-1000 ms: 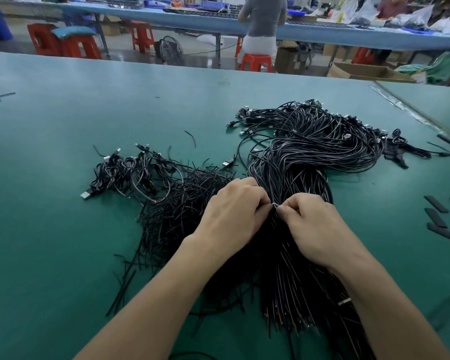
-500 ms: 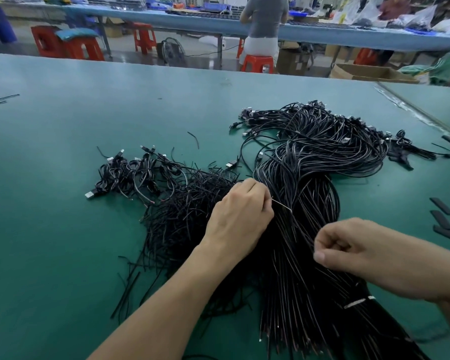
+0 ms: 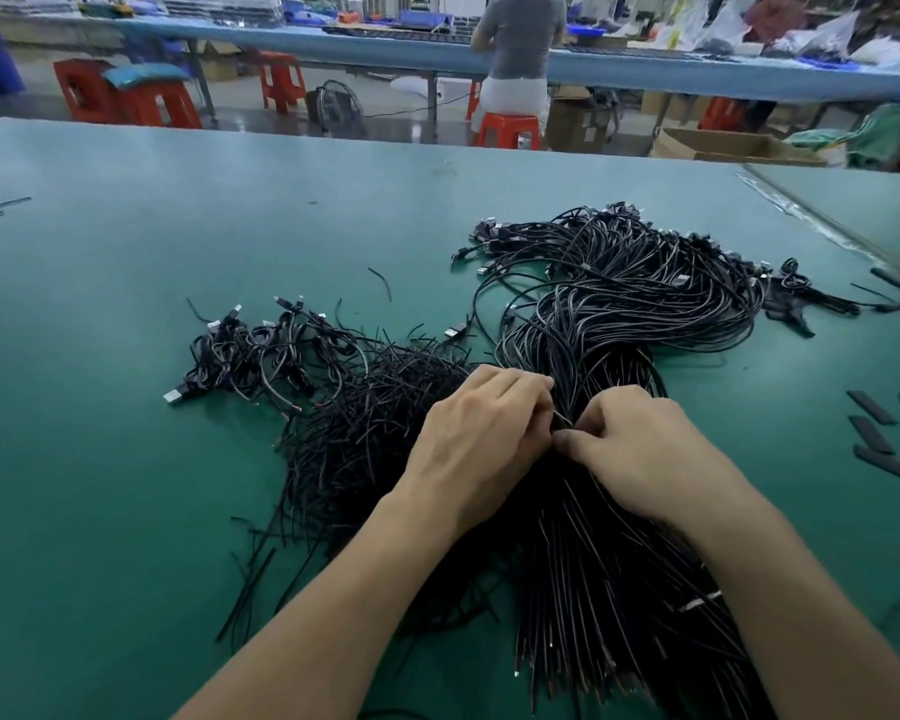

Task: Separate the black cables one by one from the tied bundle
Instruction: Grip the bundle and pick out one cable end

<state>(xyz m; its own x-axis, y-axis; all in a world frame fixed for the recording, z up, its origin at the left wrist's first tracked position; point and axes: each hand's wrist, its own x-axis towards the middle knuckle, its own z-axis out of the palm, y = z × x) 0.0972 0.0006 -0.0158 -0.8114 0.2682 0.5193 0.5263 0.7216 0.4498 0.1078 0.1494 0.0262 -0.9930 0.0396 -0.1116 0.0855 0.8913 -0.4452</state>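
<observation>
Left hand (image 3: 481,439), right hand (image 3: 645,449) atop bundle (image 3: 609,335)

- The left hand (image 3: 481,433) is lying knuckles-up on the waist of the tied bundle (image 3: 619,314), fingers curling round a thin strand (image 3: 562,419).
- The right hand (image 3: 640,449) is touching it there, fingertips pinching the same strand.
- Both bare forearms are converging over the bundle's near end.

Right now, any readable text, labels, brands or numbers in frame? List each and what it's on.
No text is readable anywhere.
White band on the cable bundle: no print visible.
Thin strand pinched between left hand and right hand: bare.
USB plug on the green table: too small for any marking.
Cardboard box behind: any marks too blurred.
</observation>
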